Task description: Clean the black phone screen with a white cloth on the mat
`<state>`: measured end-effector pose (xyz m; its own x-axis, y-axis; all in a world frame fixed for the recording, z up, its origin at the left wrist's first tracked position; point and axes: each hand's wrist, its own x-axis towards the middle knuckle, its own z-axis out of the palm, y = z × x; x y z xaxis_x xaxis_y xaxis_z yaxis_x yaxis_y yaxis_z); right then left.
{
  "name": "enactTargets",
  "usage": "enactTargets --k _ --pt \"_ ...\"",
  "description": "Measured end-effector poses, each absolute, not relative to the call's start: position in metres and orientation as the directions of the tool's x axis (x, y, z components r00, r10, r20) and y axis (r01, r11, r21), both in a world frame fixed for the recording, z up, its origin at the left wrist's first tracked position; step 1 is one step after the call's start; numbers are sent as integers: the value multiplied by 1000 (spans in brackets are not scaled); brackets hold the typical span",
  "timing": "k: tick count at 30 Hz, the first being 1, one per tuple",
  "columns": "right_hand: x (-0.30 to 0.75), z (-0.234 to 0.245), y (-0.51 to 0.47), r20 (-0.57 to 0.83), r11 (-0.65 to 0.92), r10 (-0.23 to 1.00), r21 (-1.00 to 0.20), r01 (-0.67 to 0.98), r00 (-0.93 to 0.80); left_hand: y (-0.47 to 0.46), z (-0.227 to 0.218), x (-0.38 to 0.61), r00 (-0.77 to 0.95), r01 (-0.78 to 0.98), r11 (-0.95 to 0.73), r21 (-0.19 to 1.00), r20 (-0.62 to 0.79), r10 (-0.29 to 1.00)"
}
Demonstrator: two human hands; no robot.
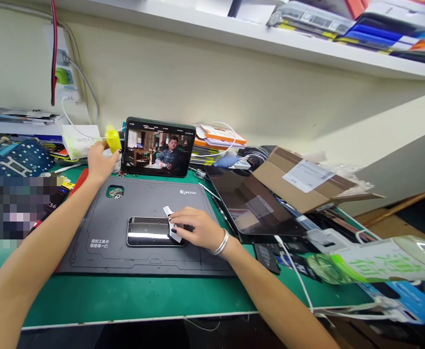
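A smartphone lies screen up on the grey work mat, its glossy dark screen reflecting light and showing a few small spots. My right hand is closed on a white wipe and presses it against the phone's right end. A folded end of the wipe sticks up above the fingers. My left hand is raised at the mat's far left corner, with its fingers around a small yellow bottle. The bottle's lower part is hidden by the hand.
A tablet playing a video stands behind the mat. To the right are a dark-screened laptop-sized panel, an open cardboard box and a green-labelled plastic bottle lying on its side. Small metal parts sit in the mat's recess.
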<state>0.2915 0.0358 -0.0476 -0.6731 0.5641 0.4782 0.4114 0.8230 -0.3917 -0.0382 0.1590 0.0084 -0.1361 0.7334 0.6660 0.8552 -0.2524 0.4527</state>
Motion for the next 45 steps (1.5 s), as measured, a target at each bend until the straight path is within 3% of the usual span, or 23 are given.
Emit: enactTargets --k 4,10,16,20,22,26,29,32,35,38,43,45 --pt "290 -45 34 469 818 571 -387 425 -674 165 6 -51 -267 843 -104 528 578 771" --pt "288 -42 30 469 825 564 -353 442 -680 166 2 -52 -272 843 -74 533 541 796" --pt "274 -41 13 478 871 491 -284 401 -728 153 20 -42 -286 866 -92 491 639 714" --pt "265 -39 3 462 914 403 -249 321 -790 131 51 -22 -188 895 -184 407 717 671" --pt "265 -37 4 455 915 401 -241 323 -795 112 59 -10 8 911 -295 287 705 710" --pt "269 -34 5 464 885 466 -241 399 -753 57 46 0 429 841 -525 133 428 796" --pt "264 -34 0 454 895 447 -231 382 -771 18 22 -4 577 781 -615 107 255 776" --pt "258 -33 -5 433 914 405 -210 347 -806 1 6 -11 630 762 -642 90 129 766" --pt "260 -32 -4 401 888 461 -207 411 -792 0 0 -14 622 776 -625 83 63 780" --pt "263 -31 -4 385 854 520 -230 467 -762 4 -3 -16 654 746 -660 89 91 751" --pt "256 -37 -9 381 903 424 -242 354 -821 9 -7 -19 692 699 -708 106 153 706" --pt "256 -38 -7 371 897 440 -230 377 -818 10 -9 -19 693 691 -712 124 169 701"
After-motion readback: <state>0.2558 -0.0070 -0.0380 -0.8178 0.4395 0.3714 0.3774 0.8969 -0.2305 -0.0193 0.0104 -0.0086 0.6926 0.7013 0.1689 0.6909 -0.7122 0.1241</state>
